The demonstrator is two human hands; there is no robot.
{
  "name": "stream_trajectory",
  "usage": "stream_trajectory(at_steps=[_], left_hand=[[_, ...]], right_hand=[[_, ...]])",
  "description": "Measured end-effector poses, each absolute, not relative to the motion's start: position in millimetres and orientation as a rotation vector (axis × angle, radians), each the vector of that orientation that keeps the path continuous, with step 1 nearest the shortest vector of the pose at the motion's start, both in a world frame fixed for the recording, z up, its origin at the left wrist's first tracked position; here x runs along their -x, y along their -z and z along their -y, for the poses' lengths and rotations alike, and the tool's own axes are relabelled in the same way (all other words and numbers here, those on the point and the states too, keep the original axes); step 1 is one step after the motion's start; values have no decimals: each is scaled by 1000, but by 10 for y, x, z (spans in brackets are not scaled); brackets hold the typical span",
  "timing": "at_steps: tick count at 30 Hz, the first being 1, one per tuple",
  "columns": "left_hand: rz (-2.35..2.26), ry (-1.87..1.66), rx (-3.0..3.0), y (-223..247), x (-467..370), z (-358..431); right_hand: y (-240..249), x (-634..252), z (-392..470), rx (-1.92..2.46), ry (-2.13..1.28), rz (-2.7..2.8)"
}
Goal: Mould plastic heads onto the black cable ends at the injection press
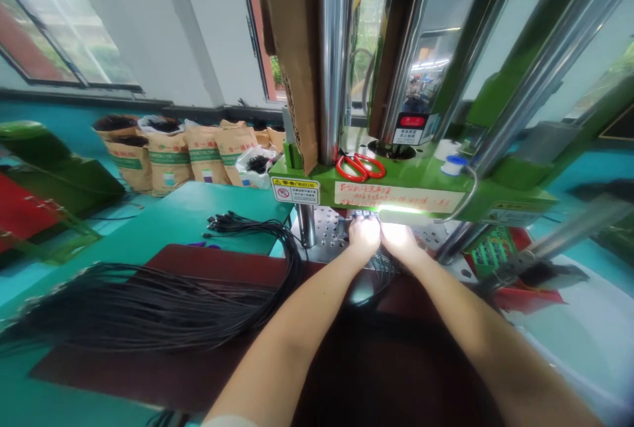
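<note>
Both hands reach under the green press head (307,173), side by side above the perforated metal plate (324,228). My left hand (365,234) is rounded and closed at a dark metal fixture (343,225). Right beside it, my right hand (399,239) is also closed, under the bright lamp (406,217). Glare washes out the fingers, and whatever they grip is hidden. Thin black cables (381,267) hang down between the wrists over the plate's front edge. A large bundle of black cables (163,308) lies on the left, its connector ends (230,221) curling back toward the press.
Red-handled scissors (360,167) and a blue-and-white spool (453,165) rest on the press head. Steel columns (334,57) rise from it. A dark red board (198,259) lies on the green table (212,196). Paper sacks (168,162) stand by the wall. A green tray (495,252) is at right.
</note>
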State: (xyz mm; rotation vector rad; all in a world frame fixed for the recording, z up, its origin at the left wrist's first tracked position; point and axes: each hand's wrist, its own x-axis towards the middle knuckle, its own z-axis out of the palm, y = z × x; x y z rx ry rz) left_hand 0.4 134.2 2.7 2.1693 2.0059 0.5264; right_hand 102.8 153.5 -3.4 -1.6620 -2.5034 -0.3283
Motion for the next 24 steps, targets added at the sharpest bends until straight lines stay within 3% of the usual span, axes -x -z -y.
stream_trajectory(at_steps=[14,24], left_hand=[[-2027,-541,-2153,-118,-20,-1500],[-1682,-672,-2500,160,328,-1481]], right_hand=[[40,-1130,-1604,1523,285,2485],[80,-1291,-1629,1395,145,2633]])
